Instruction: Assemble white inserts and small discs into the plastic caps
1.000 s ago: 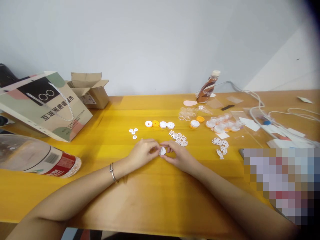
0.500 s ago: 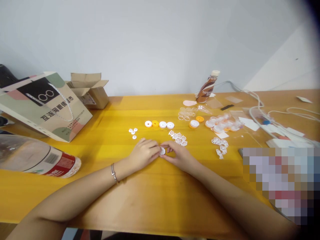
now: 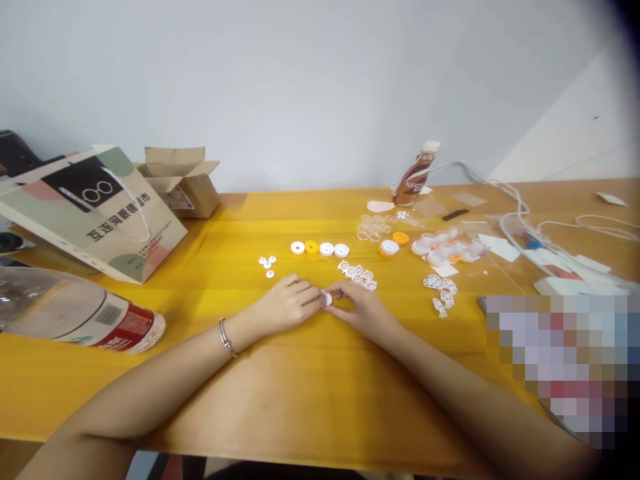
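Note:
Between my two hands is a small white round piece [image 3: 327,299], partly covered by fingers. My left hand [image 3: 293,303] pinches its left side, and my right hand [image 3: 363,310] grips its right side with thumb and fingertips. Beyond the hands stands a row of white discs [image 3: 327,249] with a yellow disc [image 3: 311,247] among them. Several white spoked pieces [image 3: 357,273] lie just past my right hand. Small white knob-like pieces [image 3: 267,264] are grouped beyond my left hand.
At left are a paper bag [image 3: 135,233], a cardboard box [image 3: 195,187] and a large plastic bottle [image 3: 120,323] on its side. To the right lie clear rings [image 3: 375,227], stacked discs [image 3: 389,248], bagged parts [image 3: 447,247], white cut-out pieces [image 3: 440,287], a drink bottle [image 3: 416,177] and cables [image 3: 515,207].
The white piece has turned a little between my fingers and shows less of its face. Both hands stay in almost the same place; the view has shifted slightly.

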A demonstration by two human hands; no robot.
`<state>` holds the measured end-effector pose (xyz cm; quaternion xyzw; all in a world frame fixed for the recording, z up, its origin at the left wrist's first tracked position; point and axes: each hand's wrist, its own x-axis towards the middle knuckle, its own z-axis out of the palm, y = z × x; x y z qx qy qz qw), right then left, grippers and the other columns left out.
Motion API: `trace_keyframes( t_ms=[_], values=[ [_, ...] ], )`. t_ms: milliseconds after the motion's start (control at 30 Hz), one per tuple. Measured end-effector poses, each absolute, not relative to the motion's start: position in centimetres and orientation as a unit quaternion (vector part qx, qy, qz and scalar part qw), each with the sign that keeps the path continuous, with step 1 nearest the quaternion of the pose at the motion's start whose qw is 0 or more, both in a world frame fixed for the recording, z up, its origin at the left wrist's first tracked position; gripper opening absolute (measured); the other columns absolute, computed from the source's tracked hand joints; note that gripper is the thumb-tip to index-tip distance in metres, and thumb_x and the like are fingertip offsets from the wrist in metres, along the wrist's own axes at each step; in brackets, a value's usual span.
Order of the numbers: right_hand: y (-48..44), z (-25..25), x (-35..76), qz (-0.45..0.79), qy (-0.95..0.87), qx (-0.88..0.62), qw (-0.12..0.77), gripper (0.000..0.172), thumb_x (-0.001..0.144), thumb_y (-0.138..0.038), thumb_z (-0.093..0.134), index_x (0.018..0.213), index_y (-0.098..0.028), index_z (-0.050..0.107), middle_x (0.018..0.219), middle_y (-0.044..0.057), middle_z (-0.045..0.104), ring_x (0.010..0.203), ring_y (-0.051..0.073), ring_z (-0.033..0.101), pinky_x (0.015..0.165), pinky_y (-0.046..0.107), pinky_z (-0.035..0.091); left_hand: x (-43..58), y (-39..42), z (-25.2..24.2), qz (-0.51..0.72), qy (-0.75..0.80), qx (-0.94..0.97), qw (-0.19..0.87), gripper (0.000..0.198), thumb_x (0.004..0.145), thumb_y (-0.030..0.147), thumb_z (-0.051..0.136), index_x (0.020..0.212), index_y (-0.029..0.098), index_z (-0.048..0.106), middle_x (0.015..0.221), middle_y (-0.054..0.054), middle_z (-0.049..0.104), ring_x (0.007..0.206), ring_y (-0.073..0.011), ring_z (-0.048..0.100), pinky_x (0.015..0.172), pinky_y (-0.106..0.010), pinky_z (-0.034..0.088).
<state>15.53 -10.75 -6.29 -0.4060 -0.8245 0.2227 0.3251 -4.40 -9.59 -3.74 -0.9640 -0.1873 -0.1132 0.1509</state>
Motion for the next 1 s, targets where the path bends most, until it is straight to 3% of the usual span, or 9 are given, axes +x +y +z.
trace_keyframes(
  t_ms=[267, 1000],
  values=[
    [-10.7, -6.5, 15.6, 0.206, -0.825, -0.407, 0.335, 0.015, 0.074, -0.023, 0.056, 0.088, -0.019, 0.056, 0.080, 0.004, 0.063, 0.074, 0.016, 0.058, 0.070, 0.030, 0.046, -5.0, -8.8, -4.6, -0.185, -0.231, -0.955, 0.009, 0.025, 0.084, 0.024, 0.040, 0.105, 0.020, 0.054, 0.099, -0.005, 0.061, 0.090, -0.0134, 0.055, 0.080, -0.028, 0.037],
    [-10.9, -6.7, 15.6, 0.145, -0.849, -0.380, 0.336, 0.010, 0.078, -0.022, 0.052, 0.085, -0.022, 0.059, 0.086, 0.004, 0.067, 0.079, 0.018, 0.060, 0.072, 0.032, 0.046, -4.9, -9.0, -4.5, -0.182, -0.199, -0.963, 0.024, 0.027, 0.084, 0.023, 0.041, 0.109, 0.019, 0.052, 0.101, -0.006, 0.061, 0.094, -0.0135, 0.054, 0.083, -0.030, 0.037]
  ],
)
